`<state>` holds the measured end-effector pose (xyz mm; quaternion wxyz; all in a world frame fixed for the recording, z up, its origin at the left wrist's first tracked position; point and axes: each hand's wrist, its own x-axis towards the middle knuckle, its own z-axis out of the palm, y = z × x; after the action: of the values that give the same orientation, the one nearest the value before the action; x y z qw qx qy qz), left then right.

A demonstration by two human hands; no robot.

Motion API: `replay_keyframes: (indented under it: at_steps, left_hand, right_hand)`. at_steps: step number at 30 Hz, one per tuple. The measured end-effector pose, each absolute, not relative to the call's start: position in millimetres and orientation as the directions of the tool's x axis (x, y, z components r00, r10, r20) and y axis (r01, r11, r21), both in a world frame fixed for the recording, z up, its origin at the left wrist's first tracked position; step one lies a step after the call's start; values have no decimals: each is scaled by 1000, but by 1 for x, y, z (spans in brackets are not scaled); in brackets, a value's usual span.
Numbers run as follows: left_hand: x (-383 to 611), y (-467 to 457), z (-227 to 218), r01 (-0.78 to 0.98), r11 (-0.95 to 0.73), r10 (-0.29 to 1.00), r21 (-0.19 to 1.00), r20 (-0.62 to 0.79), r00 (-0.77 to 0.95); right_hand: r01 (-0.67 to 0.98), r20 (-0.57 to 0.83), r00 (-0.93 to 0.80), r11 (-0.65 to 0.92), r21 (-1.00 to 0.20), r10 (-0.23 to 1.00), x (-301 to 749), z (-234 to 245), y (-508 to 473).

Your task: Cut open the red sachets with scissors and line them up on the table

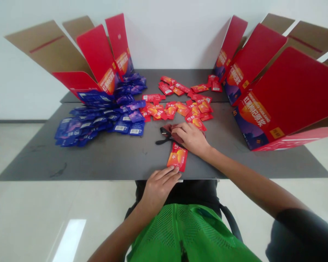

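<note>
While the left hand [160,187] lies open, its fingertips touching the lower end of a red sachet [177,157], the right hand [190,138] cups a dark cloth piece [168,131] with a black strap just beyond that sachet, though any grip is impossible to tell. Loose red sachets [175,111] and blue sachets [98,123] lie farther beyond it on a grey table [98,163].
</note>
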<state>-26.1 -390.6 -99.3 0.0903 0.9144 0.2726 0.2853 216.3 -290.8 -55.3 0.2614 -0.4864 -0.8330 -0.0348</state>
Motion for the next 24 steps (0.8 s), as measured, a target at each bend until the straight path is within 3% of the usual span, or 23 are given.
replay_keyframes:
  at_steps: [4, 10, 21, 24]
  left_hand:
    - [-25, -391, -100, 447, -830, 558, 334, 486, 673]
    - [-25, -391, -93, 461, -820, 571, 338, 439, 694]
    - [-25, -392, -98, 453, -823, 568, 344, 478, 670]
    - [-25, -392, -99, 453, -816, 577, 358, 479, 661]
  right_hand:
    - [818, 536, -313, 510, -268, 784, 197, -44, -318]
    - [715, 420, -463, 609, -343, 781, 174, -60, -358]
    - [860, 417, -397, 490, -140, 817, 216, -62, -283]
    - [861, 479, -369, 488, -147, 796, 216, -50, -287]
